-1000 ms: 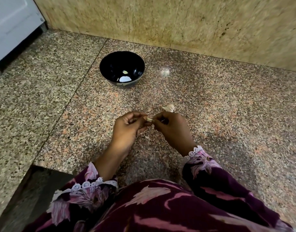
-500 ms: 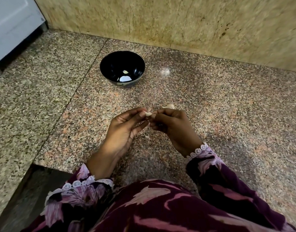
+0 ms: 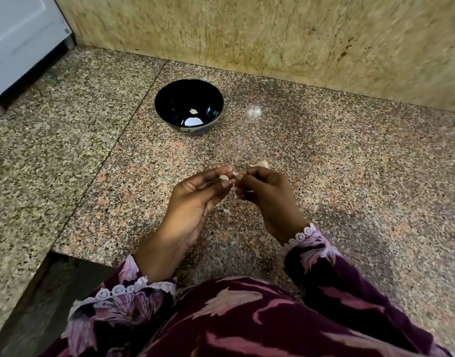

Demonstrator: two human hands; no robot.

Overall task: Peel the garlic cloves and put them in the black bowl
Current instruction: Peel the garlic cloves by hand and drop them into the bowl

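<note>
**Both hands meet on one garlic clove**

The left hand (image 3: 195, 199) pinches a small garlic clove (image 3: 224, 178) between thumb and fingertips, palm turned up. The right hand (image 3: 267, 194), fingers curled, meets it at the same clove, its fingertips touching the clove's right end (whether they grip skin or the clove itself is too small to tell). Both hands hover over the granite counter (image 3: 350, 176).

More pale garlic (image 3: 262, 164) peeks out just past the right hand's knuckles, at about one o'clock from the hands. The black bowl (image 3: 169, 117) stands well apart at about eleven o'clock from the hands, upright, with a peeled clove (image 3: 193, 111) inside beside a bright white patch (image 3: 193, 121).
</note>
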